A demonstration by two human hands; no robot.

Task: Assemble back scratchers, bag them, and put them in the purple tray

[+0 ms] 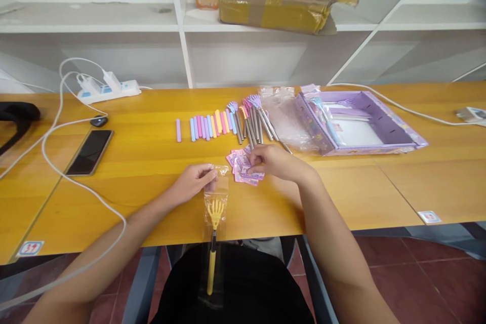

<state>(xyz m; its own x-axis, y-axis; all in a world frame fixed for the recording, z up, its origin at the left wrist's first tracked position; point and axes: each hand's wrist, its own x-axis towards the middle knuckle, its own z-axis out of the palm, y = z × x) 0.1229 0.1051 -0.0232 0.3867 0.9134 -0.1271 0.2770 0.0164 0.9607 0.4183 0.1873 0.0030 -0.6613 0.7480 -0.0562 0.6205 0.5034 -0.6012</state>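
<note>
My left hand (194,181) pinches the top end of a clear plastic bag (221,187) that hangs past the table's front edge. Inside the bag lies a yellow back scratcher (211,269), hand-shaped head up and handle down. My right hand (274,161) is over a small loose pile of pink and purple cards (243,171), thumb and fingers closed at a card there. Behind the cards are several back scratchers (253,120) with metal rods and coloured hand-shaped heads. To their left is a row of pastel handle sleeves (207,127), one set apart.
A purple box (374,149) holds a bagged back scratcher, beside clear bags (283,121). At left are a phone (90,153), a power strip (110,91) and a white cable (85,190) looping across. A taped carton (279,7) sits on the shelf.
</note>
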